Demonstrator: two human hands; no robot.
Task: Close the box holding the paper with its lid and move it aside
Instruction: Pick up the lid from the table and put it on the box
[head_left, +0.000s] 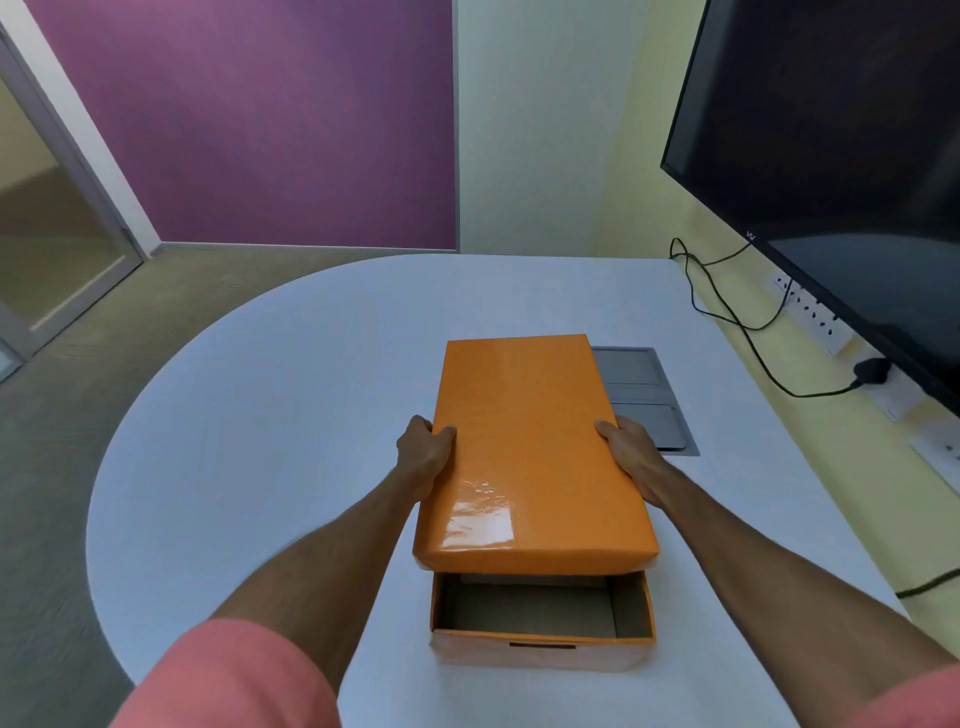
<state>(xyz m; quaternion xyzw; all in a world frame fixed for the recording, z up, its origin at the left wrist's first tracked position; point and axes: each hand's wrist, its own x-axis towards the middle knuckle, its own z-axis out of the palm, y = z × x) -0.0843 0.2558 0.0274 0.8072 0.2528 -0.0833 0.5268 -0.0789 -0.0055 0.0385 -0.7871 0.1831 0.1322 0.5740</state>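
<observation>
A glossy orange lid (524, 447) hangs over the open orange box (543, 636), covering its far part and leaving the near end exposed. My left hand (426, 454) grips the lid's left edge and my right hand (631, 454) grips its right edge. The box stands on the white table near its front edge. Its grey inside shows at the near end, with a pale sheet edge just under the lid; most of the contents are hidden by the lid.
The rounded white table (260, 441) has a grey inset cable hatch (649, 400) right of the lid. A large dark screen (841, 171) hangs at the right with black cables (737, 317) and wall sockets below it. A purple wall stands behind.
</observation>
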